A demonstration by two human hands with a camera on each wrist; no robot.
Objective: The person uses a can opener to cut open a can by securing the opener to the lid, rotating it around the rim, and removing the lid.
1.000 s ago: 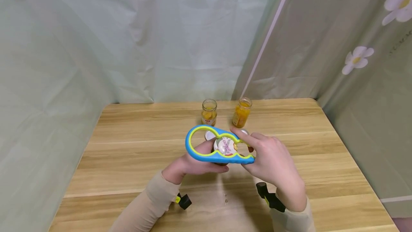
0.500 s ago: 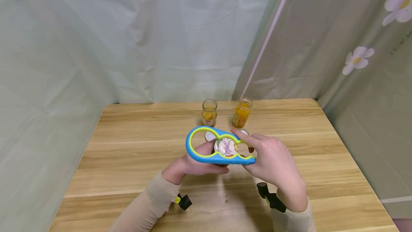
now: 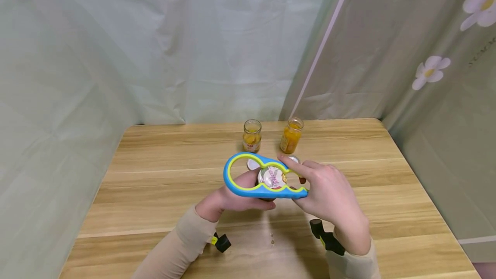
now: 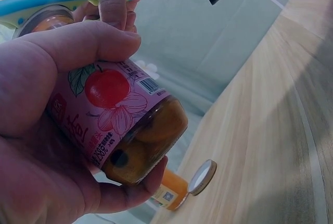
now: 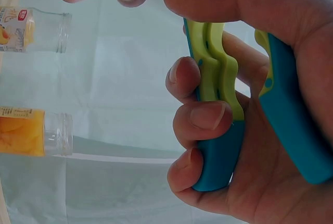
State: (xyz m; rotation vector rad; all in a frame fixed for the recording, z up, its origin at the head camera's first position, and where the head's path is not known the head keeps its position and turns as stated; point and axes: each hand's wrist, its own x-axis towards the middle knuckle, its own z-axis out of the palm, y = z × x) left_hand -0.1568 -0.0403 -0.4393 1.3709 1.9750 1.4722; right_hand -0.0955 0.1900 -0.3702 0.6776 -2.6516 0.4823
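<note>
My left hand [image 3: 238, 195] grips a glass jar [image 4: 114, 107] of fruit with a pink label and a red fruit picture. In the left wrist view the jar is tilted, its base above the table. A blue jar opener [image 3: 267, 191] with a yellow-green scalloped lining lies across the jar's top, its middle notch around the printed lid [image 3: 272, 177]. My right hand [image 3: 329, 188] holds the narrow end of the opener. In the right wrist view, several fingers [image 5: 205, 117] curl around one handle arm, while the other arm lies against the palm.
Two lidless glass jars, one with pale yellow fruit [image 3: 252, 137] and one with orange fruit [image 3: 291, 137], stand toward the table's back. Loose lids lie before them, one white inside [image 3: 253, 163], another [image 3: 295, 159] partly behind the right hand. Small droplets [image 3: 272, 242] dot the wooden table [image 3: 162, 175].
The opener and the jar's lid have shifted very slightly toward the person. Both hands keep the same grip, and the jars behind stand where they were.
</note>
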